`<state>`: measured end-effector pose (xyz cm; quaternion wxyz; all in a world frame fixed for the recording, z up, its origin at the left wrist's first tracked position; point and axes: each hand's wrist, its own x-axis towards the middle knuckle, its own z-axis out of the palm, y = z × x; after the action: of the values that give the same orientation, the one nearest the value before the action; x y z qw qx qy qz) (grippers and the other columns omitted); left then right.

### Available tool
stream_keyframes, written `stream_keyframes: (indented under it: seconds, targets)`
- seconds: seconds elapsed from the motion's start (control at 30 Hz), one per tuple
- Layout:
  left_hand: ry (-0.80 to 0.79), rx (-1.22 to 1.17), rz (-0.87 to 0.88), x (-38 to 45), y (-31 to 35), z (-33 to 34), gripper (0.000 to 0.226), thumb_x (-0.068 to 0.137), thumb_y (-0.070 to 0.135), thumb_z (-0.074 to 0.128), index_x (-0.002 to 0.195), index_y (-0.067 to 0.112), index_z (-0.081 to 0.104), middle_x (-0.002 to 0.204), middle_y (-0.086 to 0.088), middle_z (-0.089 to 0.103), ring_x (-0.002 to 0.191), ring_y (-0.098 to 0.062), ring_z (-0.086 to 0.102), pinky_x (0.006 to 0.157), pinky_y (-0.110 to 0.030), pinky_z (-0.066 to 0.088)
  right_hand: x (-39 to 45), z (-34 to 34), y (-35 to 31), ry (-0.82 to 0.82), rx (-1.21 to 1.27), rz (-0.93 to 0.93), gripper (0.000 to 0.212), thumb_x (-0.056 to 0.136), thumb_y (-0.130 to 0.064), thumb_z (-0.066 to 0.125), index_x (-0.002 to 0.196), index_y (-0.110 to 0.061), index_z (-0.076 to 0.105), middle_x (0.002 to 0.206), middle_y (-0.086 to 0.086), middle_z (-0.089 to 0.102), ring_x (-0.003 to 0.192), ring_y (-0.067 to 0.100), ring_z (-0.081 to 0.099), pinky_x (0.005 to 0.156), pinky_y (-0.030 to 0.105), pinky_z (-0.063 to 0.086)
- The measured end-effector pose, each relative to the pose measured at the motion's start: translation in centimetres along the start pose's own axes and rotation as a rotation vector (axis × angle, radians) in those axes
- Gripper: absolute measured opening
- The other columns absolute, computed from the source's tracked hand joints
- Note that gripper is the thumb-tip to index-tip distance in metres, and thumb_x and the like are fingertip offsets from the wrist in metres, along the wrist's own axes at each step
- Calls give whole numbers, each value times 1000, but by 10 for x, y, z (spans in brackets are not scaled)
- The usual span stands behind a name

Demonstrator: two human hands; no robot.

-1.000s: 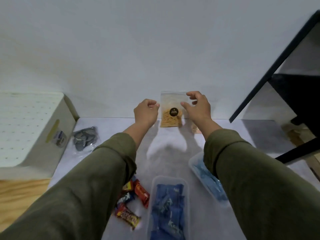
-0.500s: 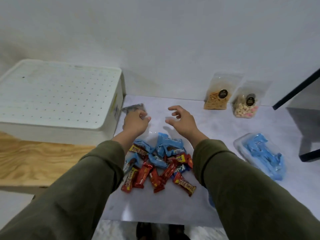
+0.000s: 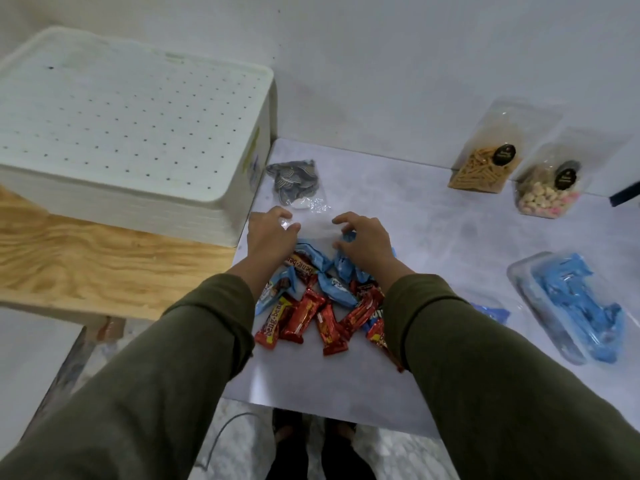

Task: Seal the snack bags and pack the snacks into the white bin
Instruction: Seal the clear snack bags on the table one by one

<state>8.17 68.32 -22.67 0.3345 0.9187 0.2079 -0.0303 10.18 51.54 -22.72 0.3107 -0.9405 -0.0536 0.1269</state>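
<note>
White bin (image 3: 131, 133): stands upside down at far left on a wooden board (image 3: 86, 261), its perforated base facing up; one side touches the table's left edge.
Seed bag (image 3: 298, 183): clear bag of dark striped seeds lying flat on the table (image 3: 433, 237), just right of the bin.
Left hand (image 3: 270, 235): fingers curled, pinching the crinkled edge of a clear bag (image 3: 311, 225) at the far side of the candy pile.
Candy pile (image 3: 318, 296): red and blue wrapped bars heaped at the table's near-left area, between both forearms.
Right hand (image 3: 363, 242): fingers bent like a claw above the blue wrappers and the clear bag; whether they grasp anything cannot be told.
Stick-snack bag (image 3: 488, 164): upright against the back wall, black round label, top appears open.
Puff-snack bag (image 3: 547, 188): upright just right of the stick-snack bag, touching it.
Clear tray (image 3: 526, 289): at far right, holding blue wrapped packs.
</note>
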Motion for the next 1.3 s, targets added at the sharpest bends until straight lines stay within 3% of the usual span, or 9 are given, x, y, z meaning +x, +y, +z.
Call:
stream_keyframes:
  seconds: [0.13,0.23,0.33,0.43,0.6,0.8,0.9,1.13,1.3]
  targets:
    - [50,-131,12,-3,8,-12,21,84,37,65,82,17,72,107,-11,66,108,-25,59,97,-31,44,4,-3,-5,46,-16,-9,23,85,-17,64,108,-23,66,105,2,67,108,24,51,96,42,42]
    - [74,-220,63,-2,21,-23,27,81,33,70,75,7,72,92,-7,67,88,-20,64,79,-19,46,9,-14,-13,100,34,-15,12,86,-18,61,92,-21,71,96,2,71,99,23,58,87,37,47]
    - [40,-238,113,-6,40,-37,32,75,33,77,95,9,69,114,2,47,89,-6,51,76,-7,34,8,-37,-24,175,130,27,13,87,-15,59,83,-19,71,87,2,71,82,18,59,76,30,46]
    - [28,-262,230,-4,57,-51,27,77,20,76,101,11,69,113,-1,54,93,-11,58,73,-1,38,2,-66,-36,255,172,27,12,90,-14,57,87,-15,69,89,0,66,81,14,54,74,24,39]
    - [87,-327,312,-6,100,-74,15,90,11,58,97,13,71,99,-1,69,88,-11,59,83,-19,42,-14,-124,-59,360,189,-32,10,90,-13,57,90,-11,67,88,-5,57,87,12,50,76,23,36]
    - [29,-491,422,-21,166,-96,9,87,14,63,89,19,70,83,3,67,78,-9,59,74,-10,42,-32,-186,-72,418,83,-116,8,83,-30,67,90,-28,66,94,-10,63,106,22,54,96,48,40]
    - [7,-572,458,-31,197,-100,10,87,11,62,89,21,64,79,1,65,74,-8,64,63,0,40,-37,-213,-73,465,71,-117,3,82,-33,67,84,-31,67,87,-14,65,108,20,56,99,46,38]
    - [27,-563,489,-45,252,-93,11,91,5,53,86,12,61,83,-4,66,65,-5,61,54,0,40,-40,-261,-57,549,34,-98,5,83,-37,66,80,-33,67,83,-18,63,104,15,55,85,35,24]
    - [89,-403,537,-45,279,-75,11,91,14,56,84,21,61,92,3,64,84,-14,56,74,-20,39,-32,-280,-46,526,46,-144,7,84,-39,65,80,-33,67,90,-16,66,108,12,52,83,35,22]
